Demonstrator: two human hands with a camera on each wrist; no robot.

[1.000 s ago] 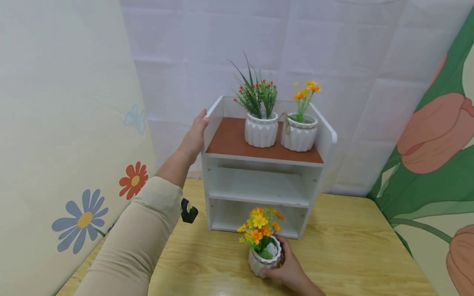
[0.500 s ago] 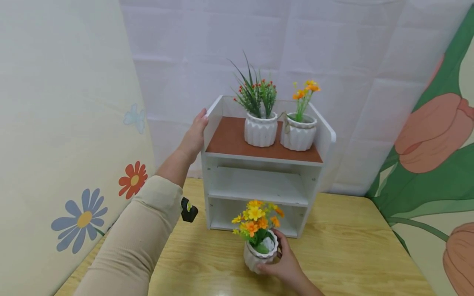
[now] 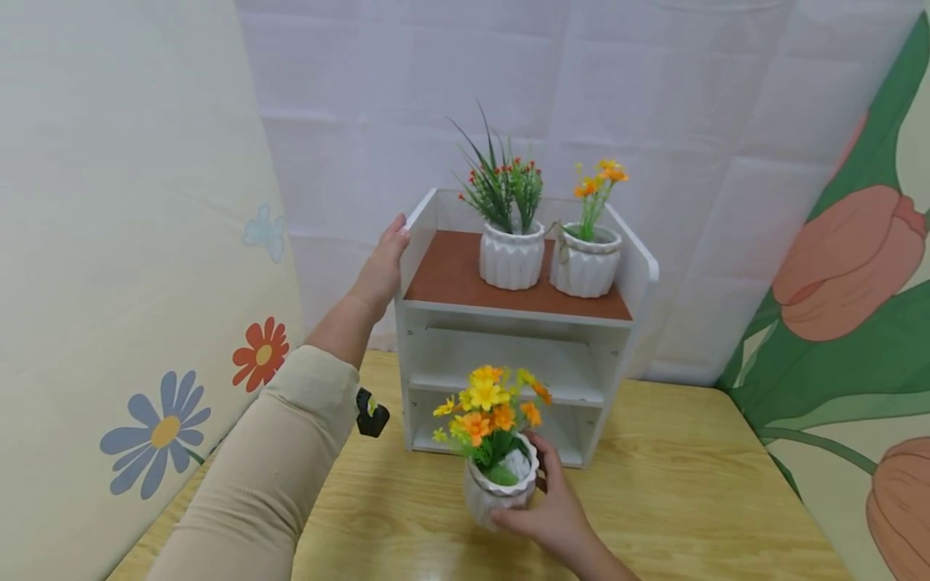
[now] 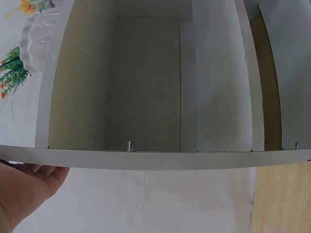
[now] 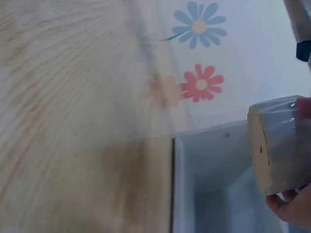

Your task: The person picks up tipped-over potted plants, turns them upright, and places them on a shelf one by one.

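Observation:
My right hand (image 3: 555, 516) grips a white fluted flowerpot (image 3: 483, 496) with yellow and orange flowers, thumb in front and fingers round the far right side. The pot is off the table; its pale flat base (image 5: 258, 150) shows in the right wrist view. My left hand (image 3: 381, 270) rests against the outer left side of a small white shelf unit (image 3: 508, 310), near its top edge. In the left wrist view, the left fingers (image 4: 56, 178) touch the outside of that panel. On the brown top board stand a pot with grass and red buds (image 3: 512, 258) and a pot with orange flowers (image 3: 587, 268).
Below the top board are a middle shelf (image 3: 429, 359) and a bottom compartment (image 3: 429, 428) with open fronts. The unit stands on a wood-grain table (image 3: 690, 484). A white cloth (image 3: 450, 64) hangs behind, with flower-printed panels at both sides.
My right hand has raised the flowerpot off the table, shifting it slightly left in the head view. My left hand stays at the shelf's side, and the other two pots keep their places.

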